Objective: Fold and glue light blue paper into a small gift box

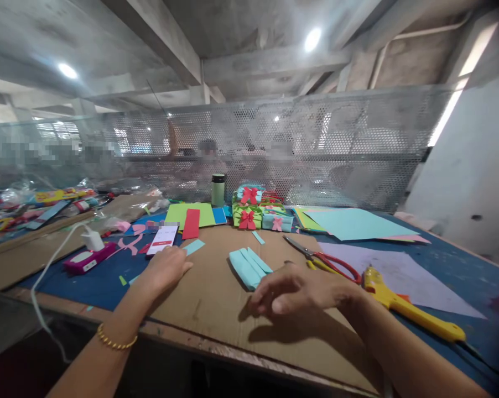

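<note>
My left hand (pixel 166 272) is at the lower edge of a smartphone (pixel 163 239) with a lit screen. Its thumb shows at the side, while the other fingers are mostly hidden behind the knuckles; whether they touch the phone I cannot tell. A light blue paper strip (pixel 195 247) lies just beyond the thumb. My right hand (pixel 301 287) hovers over the cardboard sheet (pixel 203 309), fingers loosely curled and apart from the thumb, holding nothing visible. Just past its fingertips lies a folded light blue paper piece (pixel 248 267), flat with creased flaps.
Scissors (pixel 322 257) with red handles and a yellow glue gun (pixel 411 312) lie right of my right hand. Small paper bags with bows (pixel 248 216) and a green bottle (pixel 218 190) stand behind. Coloured sheets (pixel 361 222) lie right; a purple power strip (pixel 88 258) with white cable lies left.
</note>
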Demonstrator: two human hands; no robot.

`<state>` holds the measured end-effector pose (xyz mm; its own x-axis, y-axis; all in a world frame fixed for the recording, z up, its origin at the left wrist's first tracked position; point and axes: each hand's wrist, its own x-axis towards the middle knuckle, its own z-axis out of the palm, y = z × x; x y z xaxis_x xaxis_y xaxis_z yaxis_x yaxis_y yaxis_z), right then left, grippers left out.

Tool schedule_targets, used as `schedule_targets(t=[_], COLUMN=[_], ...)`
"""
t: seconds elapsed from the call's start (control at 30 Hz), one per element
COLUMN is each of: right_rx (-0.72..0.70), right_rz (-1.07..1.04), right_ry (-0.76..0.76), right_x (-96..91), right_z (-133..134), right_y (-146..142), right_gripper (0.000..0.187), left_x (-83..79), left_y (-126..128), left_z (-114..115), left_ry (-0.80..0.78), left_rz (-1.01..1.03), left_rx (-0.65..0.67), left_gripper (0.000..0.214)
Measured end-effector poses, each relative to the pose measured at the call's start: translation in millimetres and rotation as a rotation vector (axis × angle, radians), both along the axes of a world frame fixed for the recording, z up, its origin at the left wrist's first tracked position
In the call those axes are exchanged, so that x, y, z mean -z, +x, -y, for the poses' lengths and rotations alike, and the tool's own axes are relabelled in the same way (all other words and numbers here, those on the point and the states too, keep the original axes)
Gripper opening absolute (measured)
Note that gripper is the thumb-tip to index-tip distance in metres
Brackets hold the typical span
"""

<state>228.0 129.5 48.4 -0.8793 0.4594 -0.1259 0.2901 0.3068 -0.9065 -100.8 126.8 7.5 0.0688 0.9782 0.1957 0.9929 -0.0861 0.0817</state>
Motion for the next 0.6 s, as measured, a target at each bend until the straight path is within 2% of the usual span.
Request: schedule_targets(t=[0.03,0.1,0.23,0.33,0.47,0.53,0.6], right_rx=[-0.047,-0.034,0.193,0.368,0.598,0.610,0.598], right_rz=[0.037,0.064,0.037,-0.024,-0.206,-0.226,-0.208], right_ry=[0.027,0.143,0.378,0.481,0.509,0.514,0.519], right_x=[2.4,9.2,24.0,29.9,30.4,29.1,27.9], right_z=[3,4,-14,-31,-44,-46,-46], right_y=[-4,-9,-9,-4,1,1,2], right_gripper=[0.038,0.037,0.029,0.022,0.018,0.024,0.032], left_x=[4.0,10.4,20.6,29.2,40.8,45.3,48.6], left_y=[-3,-6,-5,0,23,43,64], left_z=[8,22,39,45,46,46,46], left_ry=[-0.010,0.002,0.035,0.079,0.124,0.147,0.181], left_rz=[-0.077,-0.143,-0.087,-0.012,0.110,0.156,0.203], left_rx=[0.010,0.051,0.167,0.235,0.428,0.552,0.618], left_gripper=[0.020,0.026,0.032,0.035,0.036,0.036,0.035])
